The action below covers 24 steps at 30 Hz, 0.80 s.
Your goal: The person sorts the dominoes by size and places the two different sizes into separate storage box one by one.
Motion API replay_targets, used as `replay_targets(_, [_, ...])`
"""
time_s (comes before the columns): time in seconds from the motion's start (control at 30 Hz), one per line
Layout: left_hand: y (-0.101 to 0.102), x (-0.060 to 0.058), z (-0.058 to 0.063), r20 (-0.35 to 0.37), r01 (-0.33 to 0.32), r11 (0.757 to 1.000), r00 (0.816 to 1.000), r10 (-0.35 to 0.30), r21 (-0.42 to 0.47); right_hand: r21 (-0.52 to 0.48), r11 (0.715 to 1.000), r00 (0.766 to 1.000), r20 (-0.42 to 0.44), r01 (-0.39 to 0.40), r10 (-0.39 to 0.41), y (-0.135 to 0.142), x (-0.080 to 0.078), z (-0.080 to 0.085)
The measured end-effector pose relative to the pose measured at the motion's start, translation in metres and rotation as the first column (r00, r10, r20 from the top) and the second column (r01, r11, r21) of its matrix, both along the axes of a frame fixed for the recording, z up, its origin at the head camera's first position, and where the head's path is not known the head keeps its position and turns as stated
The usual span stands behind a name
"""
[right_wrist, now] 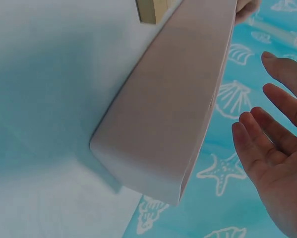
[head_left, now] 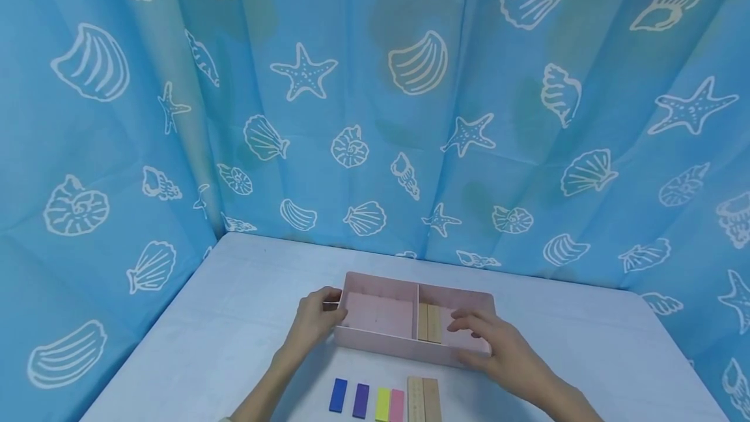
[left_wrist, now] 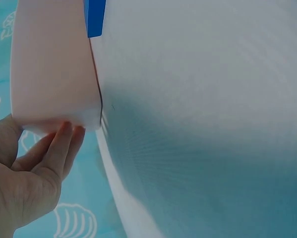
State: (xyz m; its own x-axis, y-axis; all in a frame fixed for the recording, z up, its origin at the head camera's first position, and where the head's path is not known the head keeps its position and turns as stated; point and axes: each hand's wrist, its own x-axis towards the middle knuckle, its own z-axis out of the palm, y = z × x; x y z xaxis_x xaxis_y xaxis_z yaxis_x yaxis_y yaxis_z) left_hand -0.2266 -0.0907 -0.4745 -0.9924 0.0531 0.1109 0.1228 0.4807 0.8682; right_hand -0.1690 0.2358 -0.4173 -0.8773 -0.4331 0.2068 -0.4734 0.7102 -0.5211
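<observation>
A pale pink box (head_left: 387, 342) with two compartments stands on the table. My left hand (head_left: 316, 316) holds its left end, fingers against the outer end wall (left_wrist: 54, 124) and thumb at the rim. Over the right compartment hovers my right hand (head_left: 504, 350), fingers loosely bent with nothing between them; the right wrist view shows this hand (right_wrist: 277, 134) apart from the box (right_wrist: 158, 104). Two light wooden strips (head_left: 430, 323) lie side by side against the divider (head_left: 418, 311), in the right compartment. No pieces show in the left compartment.
In front of the box lie a blue block (head_left: 338, 395), a purple block (head_left: 361, 401), a yellow block (head_left: 383, 404), a pink block (head_left: 396, 405) and two wooden strips (head_left: 424, 399). A blue shell-patterned curtain (head_left: 375, 116) hangs behind the white table (head_left: 263, 279).
</observation>
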Motion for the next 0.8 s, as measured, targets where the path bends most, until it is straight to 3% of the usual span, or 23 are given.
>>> replay_targets(0.17, [0.0, 0.0, 0.0, 0.006, -0.001, 1.0, 1.0, 0.001, 0.007, 0.017, 0.998, 0.998, 0.011, -0.067, 0.067, -0.002, 0.019, -0.001])
replay_targets(0.3, [0.0, 0.0, -0.001, 0.007, -0.003, 1.0, 1.0, 0.003, 0.006, 0.023, 0.996, 0.985, 0.151, -0.084, 0.08, -0.004, 0.029, -0.006])
replay_targets(0.43, [0.001, 0.0, 0.0, 0.004, -0.006, 1.0, 1.0, 0.006, 0.0, 0.015, 0.993, 0.963, 0.246, -0.115, 0.108, -0.006, 0.033, -0.019])
replay_targets(0.57, [0.001, 0.001, 0.001, 0.004, -0.005, 1.0, 1.0, 0.005, -0.003, 0.038, 0.984, 0.956, 0.248, -0.175, 0.16, -0.007, 0.037, -0.035])
replay_targets(0.8, [0.001, 0.001, 0.0, 0.008, -0.007, 1.0, 1.0, 0.007, 0.004, 0.01, 0.988, 0.917, 0.374, -0.151, 0.137, -0.011, 0.038, -0.053])
